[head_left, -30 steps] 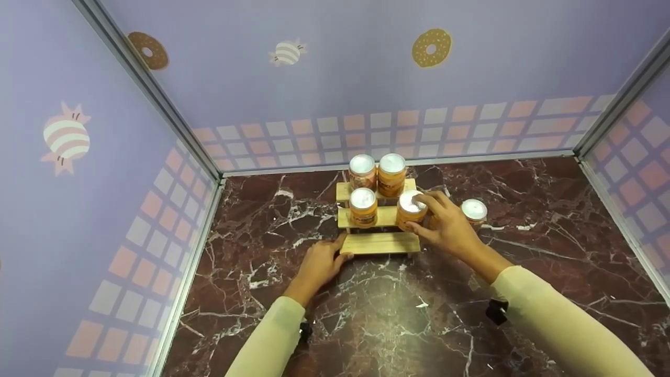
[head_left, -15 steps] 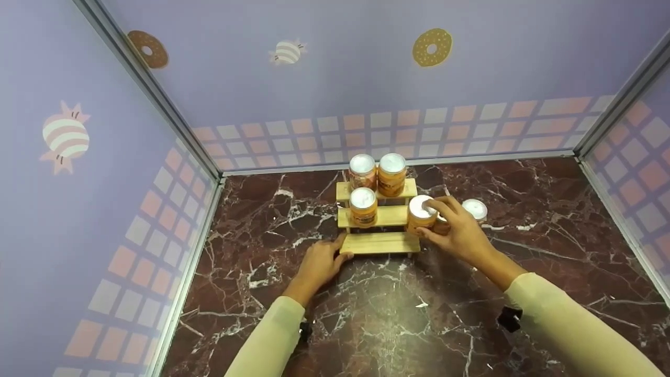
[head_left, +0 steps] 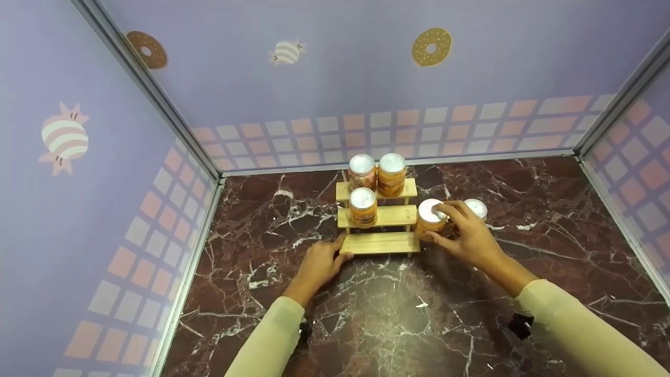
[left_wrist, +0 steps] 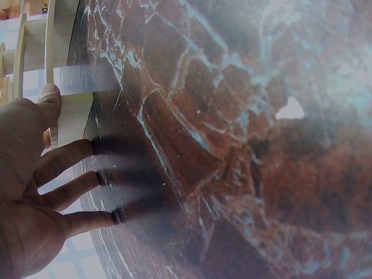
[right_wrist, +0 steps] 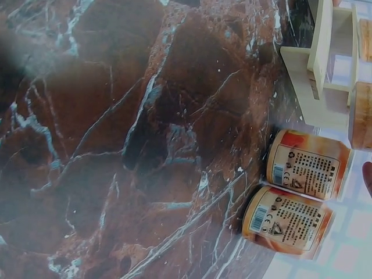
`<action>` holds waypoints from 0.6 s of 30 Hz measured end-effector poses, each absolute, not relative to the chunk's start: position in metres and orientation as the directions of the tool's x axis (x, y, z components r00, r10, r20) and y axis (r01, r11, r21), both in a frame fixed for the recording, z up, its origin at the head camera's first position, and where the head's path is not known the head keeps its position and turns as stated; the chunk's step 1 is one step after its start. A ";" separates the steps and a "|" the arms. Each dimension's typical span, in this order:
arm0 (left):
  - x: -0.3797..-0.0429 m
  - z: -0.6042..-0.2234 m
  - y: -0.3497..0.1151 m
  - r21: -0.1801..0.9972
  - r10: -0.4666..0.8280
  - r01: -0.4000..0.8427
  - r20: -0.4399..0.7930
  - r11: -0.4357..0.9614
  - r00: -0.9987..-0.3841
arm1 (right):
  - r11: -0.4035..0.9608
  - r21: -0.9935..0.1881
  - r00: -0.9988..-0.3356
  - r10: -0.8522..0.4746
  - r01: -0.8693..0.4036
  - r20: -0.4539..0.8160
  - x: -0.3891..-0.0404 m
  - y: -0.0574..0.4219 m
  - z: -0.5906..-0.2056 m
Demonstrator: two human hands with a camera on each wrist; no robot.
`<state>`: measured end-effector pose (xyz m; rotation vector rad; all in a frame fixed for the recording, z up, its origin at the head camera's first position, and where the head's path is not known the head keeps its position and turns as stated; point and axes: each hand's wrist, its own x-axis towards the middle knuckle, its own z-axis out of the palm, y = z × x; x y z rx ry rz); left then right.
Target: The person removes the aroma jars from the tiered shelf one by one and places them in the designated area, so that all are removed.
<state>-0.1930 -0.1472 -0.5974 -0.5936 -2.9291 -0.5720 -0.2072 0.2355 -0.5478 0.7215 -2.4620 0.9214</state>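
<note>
My left hand [head_left: 318, 264] holds the left end of a wooden three-step rack [head_left: 381, 243], thumb on the lowest step's front edge. In the left wrist view its other fingers [left_wrist: 68, 192] reach down to the tabletop. My right hand [head_left: 469, 238] grips an orange-labelled jar [head_left: 430, 222] with a white lid by lid and side, just off the rack's right end. Two similar jars, a left one [head_left: 361, 173] and a right one [head_left: 391, 180], stand on the top step. Another jar [head_left: 363, 209] stands at the left of the middle step.
Right of the rack, a near jar [right_wrist: 308, 164] and a farther jar [right_wrist: 288, 222] stand side by side on the dark marbled table [head_left: 377, 324]. In the head view my right hand partly covers them. A purple patterned back wall [head_left: 356, 78] rises behind the rack.
My right hand has lifted the jar off the right of the middle step and carried it right, past the rack's end. The left hand has stayed in place.
</note>
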 end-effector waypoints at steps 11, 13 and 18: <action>-0.194 -0.600 -0.147 0.313 0.356 0.390 0.162 0.866 -0.920 | 0.656 -0.481 -0.790 -0.316 -0.582 0.525 -0.201 0.243 -0.549; -0.194 -0.601 -0.147 0.305 0.358 0.392 0.163 0.868 -0.919 | 0.653 -0.482 -0.789 -0.318 -0.584 0.525 -0.200 0.244 -0.551; -0.194 -0.599 -0.147 0.304 0.359 0.392 0.160 0.868 -0.920 | 0.654 -0.457 -0.768 -0.323 -0.604 0.553 -0.197 0.248 -0.555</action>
